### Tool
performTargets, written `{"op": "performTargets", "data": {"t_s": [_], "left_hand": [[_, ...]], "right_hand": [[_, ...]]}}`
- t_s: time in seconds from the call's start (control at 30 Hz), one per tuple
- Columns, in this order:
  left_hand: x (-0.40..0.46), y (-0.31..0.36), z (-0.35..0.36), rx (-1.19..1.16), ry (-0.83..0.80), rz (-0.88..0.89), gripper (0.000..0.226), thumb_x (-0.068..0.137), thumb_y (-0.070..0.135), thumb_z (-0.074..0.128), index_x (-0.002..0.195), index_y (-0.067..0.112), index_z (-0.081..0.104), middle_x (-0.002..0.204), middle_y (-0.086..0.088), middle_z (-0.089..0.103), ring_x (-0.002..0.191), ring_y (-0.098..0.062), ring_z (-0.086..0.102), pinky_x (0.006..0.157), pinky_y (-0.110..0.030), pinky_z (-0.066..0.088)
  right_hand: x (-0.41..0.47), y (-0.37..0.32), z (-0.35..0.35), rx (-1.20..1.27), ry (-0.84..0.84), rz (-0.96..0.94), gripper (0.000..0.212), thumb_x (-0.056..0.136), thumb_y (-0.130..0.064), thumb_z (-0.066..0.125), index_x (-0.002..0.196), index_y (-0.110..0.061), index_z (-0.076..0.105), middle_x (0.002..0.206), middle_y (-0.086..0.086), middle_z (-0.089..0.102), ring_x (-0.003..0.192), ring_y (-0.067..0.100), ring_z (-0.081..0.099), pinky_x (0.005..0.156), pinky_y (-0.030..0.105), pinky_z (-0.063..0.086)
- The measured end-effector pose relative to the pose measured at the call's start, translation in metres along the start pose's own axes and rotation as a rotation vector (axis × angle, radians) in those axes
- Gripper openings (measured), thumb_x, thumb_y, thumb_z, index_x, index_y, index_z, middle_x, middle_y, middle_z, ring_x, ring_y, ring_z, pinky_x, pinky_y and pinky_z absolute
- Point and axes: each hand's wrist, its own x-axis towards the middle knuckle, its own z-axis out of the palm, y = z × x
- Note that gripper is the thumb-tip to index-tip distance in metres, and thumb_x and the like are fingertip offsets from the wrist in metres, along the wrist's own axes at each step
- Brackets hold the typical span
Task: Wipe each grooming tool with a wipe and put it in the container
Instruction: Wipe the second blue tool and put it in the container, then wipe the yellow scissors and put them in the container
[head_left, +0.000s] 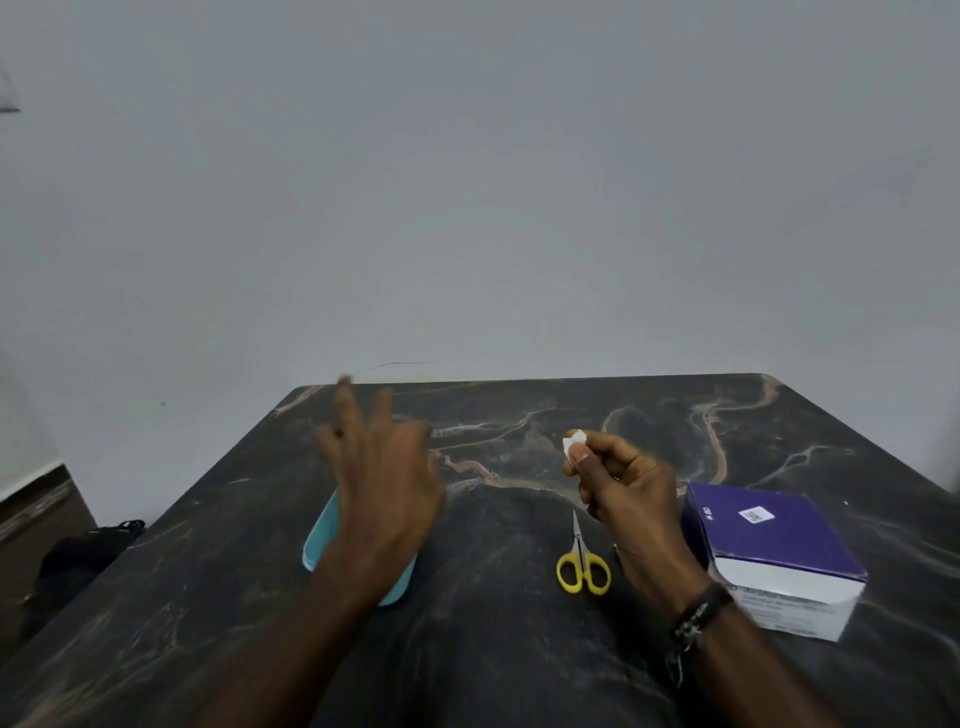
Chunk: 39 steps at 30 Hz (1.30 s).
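Note:
My right hand (618, 483) is raised above the dark marble table (493, 649) and pinches a small white wipe (573, 443) between thumb and fingers. Below it, small scissors with yellow handles (582, 564) lie on the table, blades pointing away from me. My left hand (384, 467) hovers with fingers spread and straight, blurred, over a light blue container (324, 540), hiding most of it. Whatever lies inside the container is hidden.
A purple and white box (779, 556) stands on the table to the right of my right hand. A grey wall rises behind the table's far edge. Dark objects lie on the floor at the left (88, 551).

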Motion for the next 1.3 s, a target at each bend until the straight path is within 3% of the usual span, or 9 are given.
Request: {"op": "performTargets", "data": {"t_s": [0.07, 0.2, 0.4, 0.57, 0.73, 0.87, 1.07, 1.17, 1.3], "left_hand": [[-0.014, 0.022, -0.006, -0.241, 0.154, 0.132, 0.013, 0.084, 0.02, 0.069, 0.096, 0.018, 0.074, 0.126, -0.009, 0.061, 0.128, -0.029, 0.044, 0.097, -0.042, 0.041], [-0.03, 0.057, -0.007, -0.429, -0.034, 0.137, 0.012, 0.091, 0.023, 0.059, 0.091, 0.02, 0.071, 0.089, 0.002, 0.069, 0.081, -0.013, 0.062, 0.07, -0.027, 0.048], [-0.03, 0.078, 0.031, -0.369, -0.655, 0.07, 0.032, 0.084, 0.031, 0.071, 0.106, 0.015, 0.056, 0.107, -0.004, 0.061, 0.09, -0.02, 0.063, 0.074, -0.03, 0.052], [-0.025, 0.092, 0.035, -0.305, -0.758, 0.067, 0.039, 0.081, 0.032, 0.073, 0.111, 0.01, 0.06, 0.106, -0.009, 0.067, 0.083, -0.027, 0.07, 0.077, -0.04, 0.06], [-0.022, 0.1, 0.038, -0.455, -0.918, -0.09, 0.015, 0.084, 0.014, 0.069, 0.088, 0.005, 0.058, 0.071, -0.009, 0.059, 0.059, -0.022, 0.068, 0.062, -0.038, 0.062], [-0.017, 0.097, 0.046, -0.508, -0.974, -0.11, 0.02, 0.087, 0.015, 0.067, 0.104, 0.006, 0.063, 0.071, -0.008, 0.06, 0.051, -0.015, 0.059, 0.056, -0.028, 0.057], [-0.006, 0.076, 0.066, -0.843, -0.924, -0.218, 0.023, 0.087, 0.013, 0.069, 0.104, 0.0, 0.061, 0.073, -0.011, 0.066, 0.048, -0.012, 0.061, 0.045, -0.029, 0.057], [-0.002, 0.067, 0.076, -1.211, -0.606, -0.287, 0.011, 0.084, 0.011, 0.072, 0.084, 0.007, 0.062, 0.061, -0.007, 0.064, 0.044, -0.011, 0.058, 0.045, -0.031, 0.055], [0.005, 0.066, 0.077, -1.502, -0.247, -0.362, 0.009, 0.085, 0.004, 0.068, 0.089, 0.006, 0.061, 0.065, -0.009, 0.065, 0.046, -0.011, 0.057, 0.044, -0.029, 0.054]], "right_hand": [[0.001, 0.001, 0.0, 0.007, 0.034, -0.002, 0.011, 0.089, -0.015, 0.064, 0.098, -0.014, 0.071, 0.069, 0.001, 0.069, 0.049, 0.003, 0.051, 0.048, 0.018, 0.042], [0.003, 0.003, 0.0, 0.05, 0.091, 0.002, 0.009, 0.09, -0.017, 0.064, 0.092, -0.016, 0.073, 0.071, 0.003, 0.068, 0.05, 0.006, 0.048, 0.048, 0.021, 0.042], [0.005, 0.006, -0.002, 0.028, 0.152, 0.0, 0.013, 0.09, -0.019, 0.064, 0.097, -0.015, 0.074, 0.073, 0.001, 0.07, 0.054, 0.009, 0.048, 0.046, 0.017, 0.041], [0.007, 0.006, -0.002, 0.004, 0.167, -0.011, 0.013, 0.09, -0.017, 0.063, 0.097, -0.013, 0.074, 0.074, 0.003, 0.07, 0.055, 0.011, 0.048, 0.046, 0.017, 0.041], [0.006, 0.003, -0.002, 0.02, 0.154, -0.011, 0.011, 0.091, -0.016, 0.063, 0.095, -0.015, 0.073, 0.074, 0.004, 0.07, 0.054, 0.01, 0.047, 0.046, 0.017, 0.04], [0.004, 0.0, -0.003, 0.022, 0.145, -0.007, 0.011, 0.09, -0.017, 0.063, 0.094, -0.016, 0.073, 0.076, 0.005, 0.07, 0.055, 0.011, 0.048, 0.046, 0.017, 0.041], [0.004, 0.001, -0.003, 0.006, 0.101, 0.005, 0.011, 0.09, -0.015, 0.063, 0.095, -0.013, 0.073, 0.078, 0.005, 0.072, 0.05, 0.004, 0.05, 0.045, 0.016, 0.042], [0.005, 0.004, -0.001, -0.006, 0.1, 0.015, 0.01, 0.089, -0.011, 0.065, 0.09, -0.013, 0.074, 0.062, -0.006, 0.067, 0.051, 0.001, 0.053, 0.048, 0.016, 0.043], [0.004, 0.004, 0.0, -0.104, 0.006, 0.007, 0.013, 0.087, -0.012, 0.067, 0.081, -0.019, 0.076, 0.053, -0.011, 0.064, 0.051, -0.004, 0.052, 0.05, 0.012, 0.039]]}}
